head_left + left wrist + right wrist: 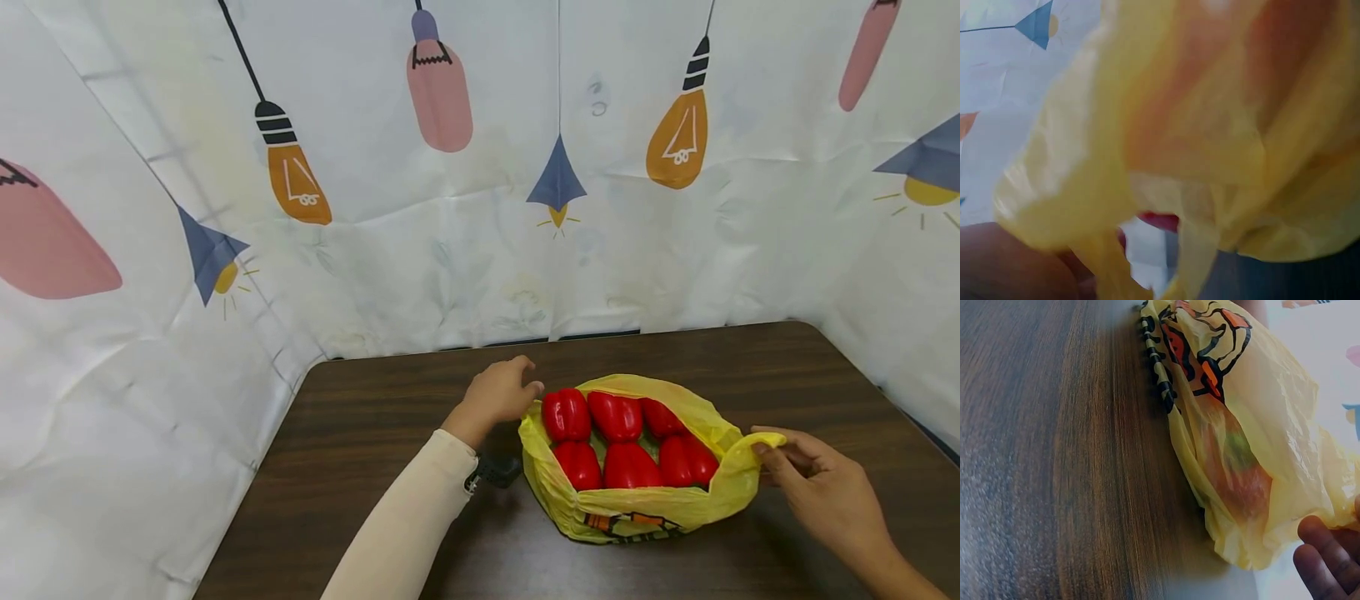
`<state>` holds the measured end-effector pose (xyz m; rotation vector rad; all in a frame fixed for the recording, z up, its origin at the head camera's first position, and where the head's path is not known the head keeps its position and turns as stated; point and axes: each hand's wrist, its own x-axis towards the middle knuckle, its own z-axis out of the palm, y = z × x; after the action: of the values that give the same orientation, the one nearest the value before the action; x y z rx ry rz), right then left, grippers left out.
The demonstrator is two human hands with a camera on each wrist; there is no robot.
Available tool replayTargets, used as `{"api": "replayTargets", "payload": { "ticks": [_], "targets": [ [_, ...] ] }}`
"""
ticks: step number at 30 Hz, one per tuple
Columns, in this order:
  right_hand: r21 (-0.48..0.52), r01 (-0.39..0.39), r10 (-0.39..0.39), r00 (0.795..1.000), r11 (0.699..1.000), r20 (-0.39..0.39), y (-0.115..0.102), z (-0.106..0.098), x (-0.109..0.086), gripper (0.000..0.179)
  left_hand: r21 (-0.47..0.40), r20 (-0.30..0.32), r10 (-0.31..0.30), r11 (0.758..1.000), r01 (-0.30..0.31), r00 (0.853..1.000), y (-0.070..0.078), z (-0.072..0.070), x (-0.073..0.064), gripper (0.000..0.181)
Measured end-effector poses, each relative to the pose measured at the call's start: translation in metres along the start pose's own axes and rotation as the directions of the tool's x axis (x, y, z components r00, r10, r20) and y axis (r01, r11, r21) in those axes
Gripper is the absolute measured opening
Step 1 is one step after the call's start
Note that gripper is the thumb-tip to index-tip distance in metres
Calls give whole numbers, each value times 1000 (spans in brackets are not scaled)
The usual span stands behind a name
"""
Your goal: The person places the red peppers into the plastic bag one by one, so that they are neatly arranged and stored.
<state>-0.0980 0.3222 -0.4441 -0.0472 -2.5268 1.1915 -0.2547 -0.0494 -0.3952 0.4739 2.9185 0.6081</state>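
A yellow plastic bag (645, 504) stands on the table with its mouth wide open. Several red bell peppers (632, 465) lie inside it in two rough rows. At the bag's right end, my right hand (825, 483) pinches a gathered corner of the plastic between thumb and fingers. Beside the left end is my left hand (495, 396), thumb and index finger spread apart close to the nearest pepper (566, 415). Yellow film (1072, 212) partly covers that hand's fingers in the left wrist view. In the right wrist view, a printed side of the bag (1222, 369) faces the camera.
The dark wooden table (360, 450) reaches a white wall sheet (420, 267) printed with hanging lamps at the back and sides. A black device (495, 472) is strapped to the left wrist, next to the bag.
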Motion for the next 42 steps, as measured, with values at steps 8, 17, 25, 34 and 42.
{"api": "replayTargets", "payload": {
  "ticks": [8, 17, 25, 34, 42],
  "targets": [
    [5, 13, -13, 1000, 1000, 7, -1, 0, 1, 33, -93, -24, -93, 992, 90, 995, -17, 8, -1, 24],
    [12, 29, -29, 1000, 1000, -9, 0, -3, 0, 31, -305, -549, -53, 942, -141, 834, -8, 2, -3, 17],
    [25, 46, -45, 999, 999, -21, 1, -4, 0, 30, -304, -580, 26, 921, -245, 814, -13, -7, -18, 38],
    [58, 77, -76, 997, 995, -19, 2, -6, 0, 31, -310, -514, 91, 907, -284, 853, -37, -17, -44, 48],
    [55, 117, -113, 991, 992, -75, 1, -12, 0, 28, -209, -471, 128, 945, -251, 873, -57, -27, -74, 44]
  ]
}}
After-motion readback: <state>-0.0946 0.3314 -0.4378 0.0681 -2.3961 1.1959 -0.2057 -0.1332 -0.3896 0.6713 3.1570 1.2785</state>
